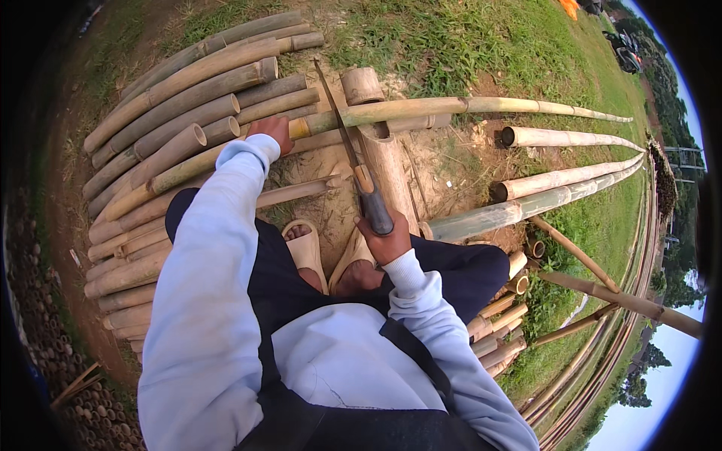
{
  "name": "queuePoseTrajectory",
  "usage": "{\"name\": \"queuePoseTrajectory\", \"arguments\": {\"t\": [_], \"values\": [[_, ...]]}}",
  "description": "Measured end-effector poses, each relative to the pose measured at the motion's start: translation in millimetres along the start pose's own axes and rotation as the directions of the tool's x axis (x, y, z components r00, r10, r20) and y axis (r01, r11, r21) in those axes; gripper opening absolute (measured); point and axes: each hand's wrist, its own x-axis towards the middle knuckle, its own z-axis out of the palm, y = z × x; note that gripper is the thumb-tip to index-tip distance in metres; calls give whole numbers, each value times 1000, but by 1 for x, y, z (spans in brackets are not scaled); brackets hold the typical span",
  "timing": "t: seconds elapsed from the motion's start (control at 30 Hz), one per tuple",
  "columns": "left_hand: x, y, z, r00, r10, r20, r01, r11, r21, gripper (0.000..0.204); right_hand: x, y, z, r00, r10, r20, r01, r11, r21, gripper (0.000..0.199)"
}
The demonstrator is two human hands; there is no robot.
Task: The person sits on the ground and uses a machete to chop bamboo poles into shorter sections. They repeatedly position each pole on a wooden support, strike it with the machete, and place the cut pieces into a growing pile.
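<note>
My right hand (389, 240) is closed round the dark handle of a hand saw (347, 143), whose narrow blade points away from me. The blade crosses a long bamboo pole (429, 107) that runs from left to right; whether it has cut in cannot be told. Left of the blade, my left hand (274, 134) grips this pole beside a yellowish band. Just right of the blade, the pole rests across a thick bamboo block (387, 165) lying lengthwise in front of me.
Cut bamboo lengths (188, 90) lie in rows on the left. Long poles (556, 188) stretch away to the right, near a bamboo frame (602, 297). My sandalled feet (304, 252) are close below the saw. A motorcycle (626, 52) stands far off beyond the grass.
</note>
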Motion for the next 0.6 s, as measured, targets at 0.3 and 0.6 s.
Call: {"name": "queuePoseTrajectory", "arguments": {"t": [0.3, 0.6], "values": [[6, 3, 3, 1000, -5, 22, 6, 1000, -9, 41, -69, 10, -39, 999, 30, 19, -31, 995, 91, 23], [2, -7, 6, 1000, -12, 11, 13, 1000, -24, 35, -56, 8, -22, 992, 111, 64, -115, 992, 61, 21]]}}
